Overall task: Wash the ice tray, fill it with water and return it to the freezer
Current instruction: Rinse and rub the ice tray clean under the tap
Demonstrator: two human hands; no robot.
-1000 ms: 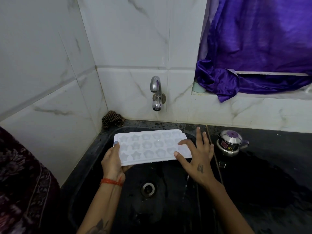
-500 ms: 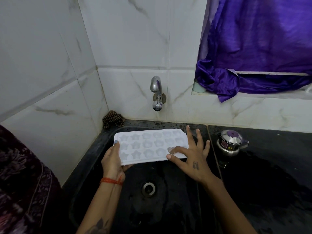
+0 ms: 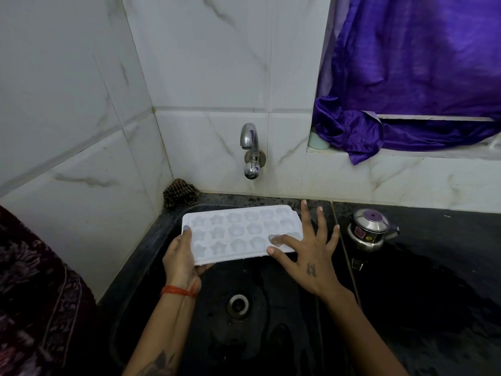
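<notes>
over the black sink (image 3: 151,240), nearest the camera, the left hand (image 3: 180,257) grips the left end of the white ice tray (image 3: 241,233), thumb on top and fingers curled beneath. the right hand (image 3: 306,253) rests spread on the tray's right end, index fingertip in a mould cell. below lies the drain (image 3: 238,305). beyond, the tap (image 3: 250,150) juts from the tiled wall; a steel pot (image 3: 370,229) sits right.

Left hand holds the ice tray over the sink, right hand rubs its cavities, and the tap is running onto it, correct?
Not quite. The head view shows the tap dry, with no stream falling. The rest stands: left hand holds the ice tray over the sink, right hand rubs its cavities.
</notes>
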